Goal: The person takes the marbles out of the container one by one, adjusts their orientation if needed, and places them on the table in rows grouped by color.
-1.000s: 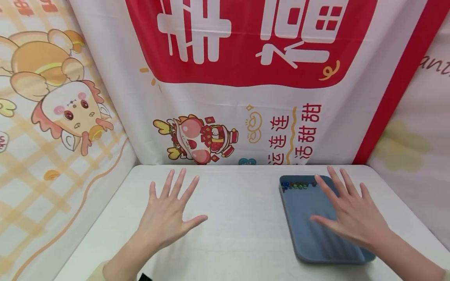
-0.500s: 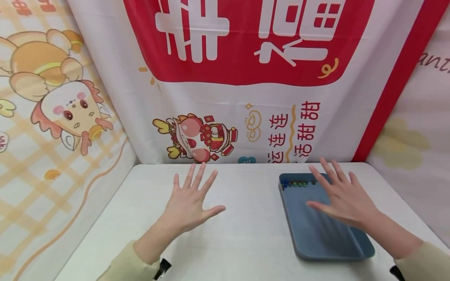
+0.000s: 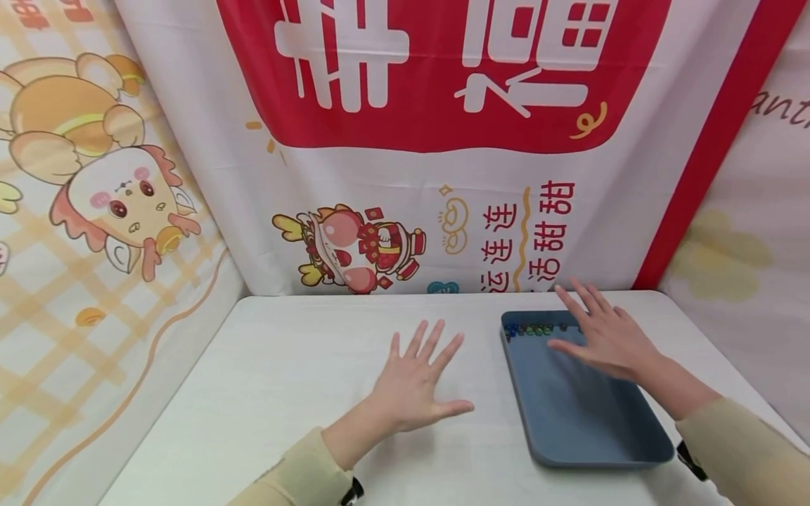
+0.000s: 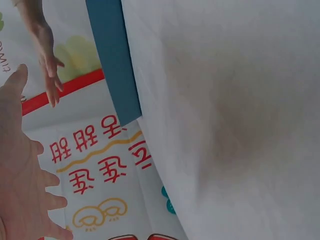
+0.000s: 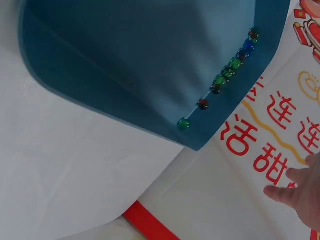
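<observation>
A blue-grey rectangular tray [image 3: 582,414] lies on the right of the white table. Several glass marbles [image 3: 536,329], green, blue and dark, line up along its far wall; the right wrist view shows the row of marbles [image 5: 228,71] in the tray's corner. My right hand [image 3: 610,344] hovers over the tray's far right part with fingers spread, holding nothing. To the left of the tray, my left hand [image 3: 411,386] is held above the table, its fingers spread and thumb pointing right toward the tray. Nothing is in it.
The white table [image 3: 285,393] meets a back wall hung with a red and white printed cloth [image 3: 430,169]. A cartoon-printed cloth [image 3: 107,232] covers the left side, and a pale cloth [image 3: 759,281] the right.
My left hand has moved right across the table, closer to the tray. My right hand has shifted slightly forward and left over the tray. The tray and marbles stay in place.
</observation>
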`<state>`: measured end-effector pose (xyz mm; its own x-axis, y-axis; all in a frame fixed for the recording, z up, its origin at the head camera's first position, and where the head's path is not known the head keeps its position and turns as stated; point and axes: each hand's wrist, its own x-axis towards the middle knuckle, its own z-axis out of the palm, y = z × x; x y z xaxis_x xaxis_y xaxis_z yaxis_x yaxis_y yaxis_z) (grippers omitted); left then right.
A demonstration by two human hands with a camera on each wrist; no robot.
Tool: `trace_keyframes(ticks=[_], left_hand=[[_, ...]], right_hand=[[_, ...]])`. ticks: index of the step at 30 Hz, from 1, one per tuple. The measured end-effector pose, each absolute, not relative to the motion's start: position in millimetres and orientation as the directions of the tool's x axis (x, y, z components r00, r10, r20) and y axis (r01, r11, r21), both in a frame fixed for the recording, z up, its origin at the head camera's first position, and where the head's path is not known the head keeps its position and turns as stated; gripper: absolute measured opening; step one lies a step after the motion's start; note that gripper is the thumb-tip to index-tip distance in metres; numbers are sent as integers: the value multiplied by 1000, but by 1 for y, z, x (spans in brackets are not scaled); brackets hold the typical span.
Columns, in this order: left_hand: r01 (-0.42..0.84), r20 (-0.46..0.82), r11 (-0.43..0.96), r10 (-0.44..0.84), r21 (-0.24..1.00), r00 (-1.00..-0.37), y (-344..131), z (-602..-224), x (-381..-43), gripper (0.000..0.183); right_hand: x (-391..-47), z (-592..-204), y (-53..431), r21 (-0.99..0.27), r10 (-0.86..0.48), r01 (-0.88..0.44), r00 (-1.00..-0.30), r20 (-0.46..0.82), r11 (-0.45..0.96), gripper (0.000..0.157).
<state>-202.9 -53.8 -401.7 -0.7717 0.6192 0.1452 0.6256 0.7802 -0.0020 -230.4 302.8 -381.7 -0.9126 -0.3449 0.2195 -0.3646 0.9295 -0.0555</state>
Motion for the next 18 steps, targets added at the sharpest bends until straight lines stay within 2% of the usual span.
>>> trace_keyframes(ticks=[7,13,18], left_hand=[[683,101,719,676,130,-730,-25,-420,-205,94],[709,34,677,718,196,-695,-6,-434,-207,94],[727,-43,624,766,287,-641,6,-442,-214,88]], right_hand=[[-238,-391,305,-214,-322,-336,-942,99,917,102],[-242,-400,303,-290,-281,-278,-959,31,916,101],[-248,-405,301,-349,-261,-238,-965,-20,906,104]])
